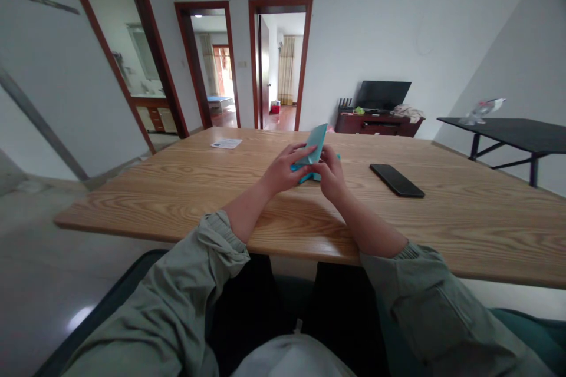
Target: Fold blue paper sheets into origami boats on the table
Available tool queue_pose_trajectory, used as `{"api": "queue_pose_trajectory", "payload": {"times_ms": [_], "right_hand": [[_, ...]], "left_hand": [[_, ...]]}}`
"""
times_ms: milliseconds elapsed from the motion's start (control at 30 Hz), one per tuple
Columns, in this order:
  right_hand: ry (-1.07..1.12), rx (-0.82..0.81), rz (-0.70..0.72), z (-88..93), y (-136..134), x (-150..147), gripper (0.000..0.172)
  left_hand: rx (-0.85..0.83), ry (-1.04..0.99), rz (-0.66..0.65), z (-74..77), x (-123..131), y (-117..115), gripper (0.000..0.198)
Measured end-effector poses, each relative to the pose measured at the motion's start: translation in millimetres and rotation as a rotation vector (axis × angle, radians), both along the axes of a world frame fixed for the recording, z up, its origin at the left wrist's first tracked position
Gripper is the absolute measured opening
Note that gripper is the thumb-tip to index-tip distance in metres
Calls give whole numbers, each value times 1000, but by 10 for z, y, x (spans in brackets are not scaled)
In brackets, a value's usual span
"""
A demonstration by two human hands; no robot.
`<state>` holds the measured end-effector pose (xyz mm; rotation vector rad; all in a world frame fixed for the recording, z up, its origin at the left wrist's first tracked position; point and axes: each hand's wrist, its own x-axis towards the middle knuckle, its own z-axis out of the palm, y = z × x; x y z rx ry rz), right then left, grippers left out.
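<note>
Carefully, the person's left grip (286,169) and right grip (331,173) are closing narrowly on a folded teal paper (315,144) over the wooden surface (177,200), beside a black phone (397,180); a loosening pinch risks the folds springing open.

The folded teal paper (315,145) is a multi-layer paper form. One flat panel rises at a tilt, its upper end projecting above the fingers. Lower flaps spread sideways at its base. The left hand (283,169) and right hand (331,173) pinch the unit between them, over the wooden counter (442,218). Contact with the surface cannot be determined. The fingers hide most creases.
</note>
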<state>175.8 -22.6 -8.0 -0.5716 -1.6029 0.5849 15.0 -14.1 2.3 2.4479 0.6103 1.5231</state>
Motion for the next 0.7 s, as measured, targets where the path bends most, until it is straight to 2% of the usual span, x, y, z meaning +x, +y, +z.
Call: {"api": "queue_pose_trajectory", "payload": {"times_ms": [100,167,233,333,433,600,700], "right_hand": [[-24,-55,5,-24,17,-26,38],[-53,-53,-53,-24,16,-58,38],[-96,-41,-153,-5,-3,-101,36],[-173,-26,-318,52,-68,-170,26],[-218,0,-481,107,-135,-210,18],[-225,-35,-630,121,-127,-156,17],[-197,-54,-660,97,-47,-79,16]], "left_hand": [[-27,-21,7,-1,-8,1,45],[-33,-31,22,-1,-12,-2,44],[-16,-29,61,5,-7,-10,48],[48,-23,187,30,21,-29,51],[90,-53,327,61,49,-38,41],[69,-239,466,99,-19,22,24],[-43,-375,451,118,-91,66,18]]}}
